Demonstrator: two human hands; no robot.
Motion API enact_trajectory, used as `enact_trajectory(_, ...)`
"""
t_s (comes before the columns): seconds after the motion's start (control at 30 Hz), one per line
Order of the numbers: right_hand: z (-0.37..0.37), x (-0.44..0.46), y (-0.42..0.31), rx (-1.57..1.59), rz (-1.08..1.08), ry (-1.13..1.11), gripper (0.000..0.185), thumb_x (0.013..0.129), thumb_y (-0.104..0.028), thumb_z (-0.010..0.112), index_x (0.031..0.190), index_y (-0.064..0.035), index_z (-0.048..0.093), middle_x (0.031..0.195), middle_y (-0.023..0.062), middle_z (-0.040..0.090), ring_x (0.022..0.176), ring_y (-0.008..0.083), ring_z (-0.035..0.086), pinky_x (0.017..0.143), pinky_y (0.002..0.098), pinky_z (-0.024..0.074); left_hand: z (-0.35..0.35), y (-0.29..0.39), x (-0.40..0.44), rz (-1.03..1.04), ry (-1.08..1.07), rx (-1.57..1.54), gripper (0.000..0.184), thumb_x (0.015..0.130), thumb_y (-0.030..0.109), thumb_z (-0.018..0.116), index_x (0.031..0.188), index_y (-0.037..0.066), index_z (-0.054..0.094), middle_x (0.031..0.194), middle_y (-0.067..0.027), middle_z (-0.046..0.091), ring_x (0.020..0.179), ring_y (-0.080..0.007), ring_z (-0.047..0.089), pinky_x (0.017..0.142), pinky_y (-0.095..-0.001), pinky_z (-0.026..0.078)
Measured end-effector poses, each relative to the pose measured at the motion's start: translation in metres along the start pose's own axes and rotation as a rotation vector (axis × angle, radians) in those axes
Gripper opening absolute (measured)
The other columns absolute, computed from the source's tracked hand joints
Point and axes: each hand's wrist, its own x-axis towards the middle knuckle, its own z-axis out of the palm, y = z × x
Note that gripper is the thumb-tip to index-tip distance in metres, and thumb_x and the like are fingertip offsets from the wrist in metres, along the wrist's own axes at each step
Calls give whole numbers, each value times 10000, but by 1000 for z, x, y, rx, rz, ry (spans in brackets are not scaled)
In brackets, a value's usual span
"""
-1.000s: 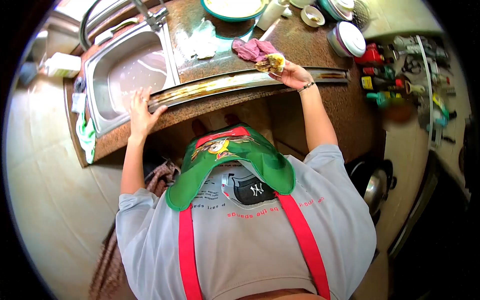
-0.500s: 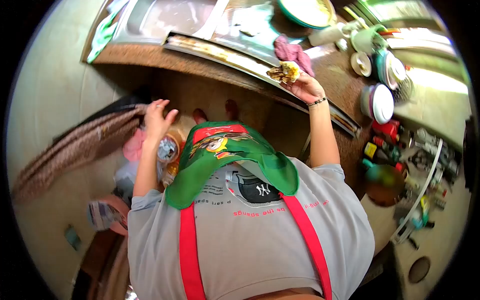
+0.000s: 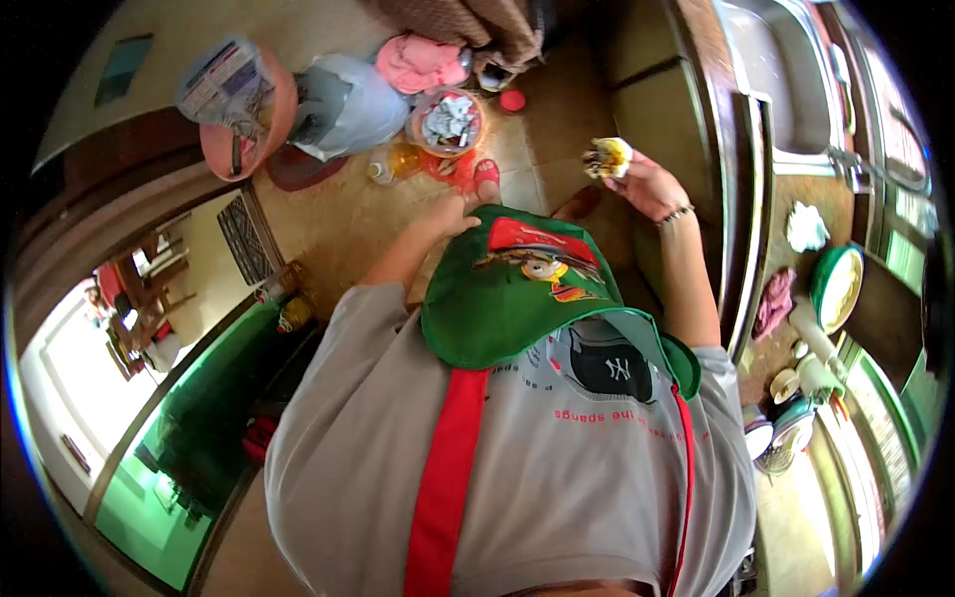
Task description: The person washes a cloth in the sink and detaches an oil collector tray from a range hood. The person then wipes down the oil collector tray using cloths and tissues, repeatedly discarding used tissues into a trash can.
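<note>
My right hand (image 3: 652, 189), with a dark beaded bracelet at the wrist, is closed on a crumpled, stained wad (image 3: 608, 158). The wad is white and yellow with dark brown patches; its material is unclear. It is held up over the floor, beside the cabinet front. My left hand (image 3: 450, 214) is low at the edge of the green apron (image 3: 468, 308); its fingers are not clear enough to judge. Ahead of it stands a round bin (image 3: 448, 124) with crumpled white rubbish inside.
A clear bottle of yellow liquid (image 3: 395, 163) lies near the bin. Beyond are a grey plastic bag (image 3: 353, 104), a pink cloth bundle (image 3: 423, 63) and a pink bucket (image 3: 239, 149). On the right run the counter, a sink (image 3: 781, 75) and a green-rimmed bowl (image 3: 836, 289).
My view and body have turned left, away from the counter towards the bin and bags. My right hand has carried the wad off the counter edge; my left hand has drawn in to the apron.
</note>
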Motion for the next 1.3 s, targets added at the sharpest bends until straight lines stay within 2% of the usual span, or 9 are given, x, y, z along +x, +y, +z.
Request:
enact_trajectory(0.43, 71, 383, 158, -313, 509, 491, 215, 841, -45, 565, 1026, -150, 534, 915, 20, 633, 843, 175, 604, 795, 387, 425, 8, -159, -119, -554, 34, -320, 543, 834, 425, 635, 1242, 75, 559, 1180, -200, 599, 1072, -353, 582, 891, -443, 468)
enact_trajectory(0.5, -18, 474, 212, -229, 600, 531, 270, 826, -49, 583, 1047, -200, 546, 899, -11, 630, 834, 144, 601, 748, 389, 396, 18, -169, -132, -574, 83, -330, 547, 833, 435, 636, 1235, 72, 566, 1170, -199, 607, 1074, -354, 582, 898, -436, 466)
enact_trajectory(0.67, 12, 506, 223, -392, 532, 466, 342, 835, -50, 575, 1113, -241, 520, 907, -41, 639, 866, 125, 600, 702, 374, 340, 36, -170, -151, -612, 57, -432, 578, 816, 452, 653, 1206, 31, 587, 1131, -217, 624, 1081, -357, 580, 922, -426, 457)
enact_trajectory(0.77, 85, 475, 195, -313, 476, 336, 665, 839, -93, 642, 1413, -221, 332, 1348, 2, 509, 1254, 206, 458, 1063, 520, 213, 62, -175, -155, -590, 85, -510, 579, 811, 447, 658, 1207, 32, 583, 1156, -216, 611, 1100, -350, 569, 932, -420, 452)
enact_trajectory(0.83, 63, 504, 211, -356, 522, 370, 730, 830, -97, 661, 1444, -202, 281, 1408, 8, 442, 1299, 220, 408, 1096, 519, 136, 70, -177, -153, -584, 90, -485, 576, 809, 443, 661, 1207, 33, 583, 1165, -214, 607, 1109, -347, 565, 936, -417, 450)
enact_trajectory(0.93, 91, 487, 208, -250, 470, 509, 684, 813, -74, 676, 1403, -134, 335, 1396, 57, 452, 1274, 250, 432, 1101, 504, 228, 60, -178, -152, -584, 60, -513, 570, 808, 444, 661, 1203, 40, 584, 1178, -210, 600, 1120, -343, 558, 938, -416, 449)
enact_trajectory(1.03, 59, 469, 216, -225, 400, 271, 227, 824, -69, 643, 1034, -67, 557, 1035, 101, 636, 919, 249, 619, 784, 400, 530, 31, -172, -145, -617, 51, -509, 560, 818, 444, 648, 1208, 48, 580, 1173, -206, 604, 1105, -347, 567, 930, -419, 454)
enact_trajectory(1.17, -32, 437, 264, -88, 279, 328, 99, 907, -125, 559, 968, -63, 605, 796, 62, 650, 686, 169, 635, 572, 289, 519, 8, -181, -118, -544, 13, -472, 547, 834, 438, 628, 1220, 55, 570, 1172, -206, 605, 1090, -360, 572, 927, -434, 452)
enact_trajectory(1.3, 9, 324, 190, -698, 360, 429, 163, 891, -164, 592, 1028, -95, 647, 844, 42, 688, 669, 167, 646, 566, 276, 521, -35, -172, -78, -441, 3, -313, 506, 842, 406, 624, 1232, 87, 572, 1198, -185, 599, 1096, -349, 574, 935, -434, 444)
